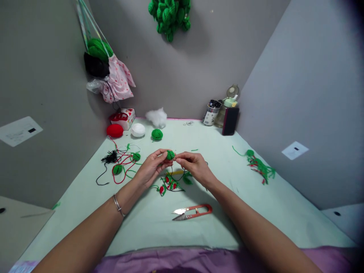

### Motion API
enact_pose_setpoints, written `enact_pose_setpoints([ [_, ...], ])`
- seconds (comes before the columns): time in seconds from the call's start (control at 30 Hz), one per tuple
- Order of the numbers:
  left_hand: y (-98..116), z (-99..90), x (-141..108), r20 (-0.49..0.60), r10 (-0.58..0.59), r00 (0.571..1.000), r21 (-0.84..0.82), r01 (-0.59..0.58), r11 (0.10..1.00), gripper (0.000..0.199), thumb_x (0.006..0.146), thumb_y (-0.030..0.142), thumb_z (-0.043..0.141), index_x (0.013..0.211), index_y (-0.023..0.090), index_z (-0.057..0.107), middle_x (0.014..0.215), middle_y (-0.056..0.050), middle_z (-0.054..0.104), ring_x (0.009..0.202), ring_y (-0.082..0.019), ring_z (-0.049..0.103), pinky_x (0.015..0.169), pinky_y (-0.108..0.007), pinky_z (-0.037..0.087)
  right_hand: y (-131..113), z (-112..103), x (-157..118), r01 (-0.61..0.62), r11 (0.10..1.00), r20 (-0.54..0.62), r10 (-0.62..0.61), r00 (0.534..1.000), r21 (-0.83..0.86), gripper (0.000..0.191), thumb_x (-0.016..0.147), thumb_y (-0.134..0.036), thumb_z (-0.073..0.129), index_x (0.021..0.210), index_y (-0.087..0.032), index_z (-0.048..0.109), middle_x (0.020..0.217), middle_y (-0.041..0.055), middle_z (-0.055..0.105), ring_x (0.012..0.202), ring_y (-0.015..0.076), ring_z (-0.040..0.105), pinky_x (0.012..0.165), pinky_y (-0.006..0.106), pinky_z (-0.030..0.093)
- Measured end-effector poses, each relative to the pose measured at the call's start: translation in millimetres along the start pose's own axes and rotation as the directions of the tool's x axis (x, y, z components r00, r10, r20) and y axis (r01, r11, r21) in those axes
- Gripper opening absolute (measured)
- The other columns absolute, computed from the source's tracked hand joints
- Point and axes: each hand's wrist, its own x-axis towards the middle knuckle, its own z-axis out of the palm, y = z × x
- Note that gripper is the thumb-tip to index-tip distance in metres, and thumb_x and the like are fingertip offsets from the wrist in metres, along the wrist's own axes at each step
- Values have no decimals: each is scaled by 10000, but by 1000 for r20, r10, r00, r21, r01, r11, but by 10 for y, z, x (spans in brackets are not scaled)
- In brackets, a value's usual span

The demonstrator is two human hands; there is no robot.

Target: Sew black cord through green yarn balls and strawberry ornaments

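Between the thumb and fingers of my left hand (155, 165) is a small green crocheted piece (170, 154) with a dark line down it. My right hand (196, 165) is pinched at the piece's right edge; what its fingertips hold is too small to make out. A black yarn strand (172, 168) hangs from the piece and loops below my hands. Under them on the table lie small red, white and green crocheted pieces (167, 184) and a yellow stick-like tool (178, 172), partly covered. Nearer to me rest orange-handled thread snips (193, 211), blades apart.
At the left are a red yarn ball (115, 131), a white yarn ball (138, 130), a black yarn tangle (110, 156) and loose strands. Behind sit a green ball (157, 134), white stuffing (157, 117), a pen tin (211, 113) and a phone (230, 121). Yarn scraps (261, 167) lie right.
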Motion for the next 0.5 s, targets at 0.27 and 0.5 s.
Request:
enact_pose_setpoints([
  [0.27, 24, 14, -2, -29, 16, 999, 7, -16, 1000, 225, 778, 288, 821, 890, 133, 703, 841, -28, 703, 725, -102, 647, 770, -226, 564, -64, -22, -43, 57, 993, -14, -59, 998, -100, 245, 835, -343, 645, 922, -169, 794, 732, 22, 657, 624, 125, 459, 606, 269, 381],
  [0.5, -17, -25, 25, -22, 32, 999, 20, -32, 999, 213, 799, 297, 798, 900, 133, 707, 876, -46, 718, 740, -112, 659, 785, -240, 560, -65, -15, -63, 18, 987, -4, -19, 1000, -157, 269, 845, -360, 630, 926, -160, 791, 723, 31, 660, 614, 130, 458, 588, 271, 370],
])
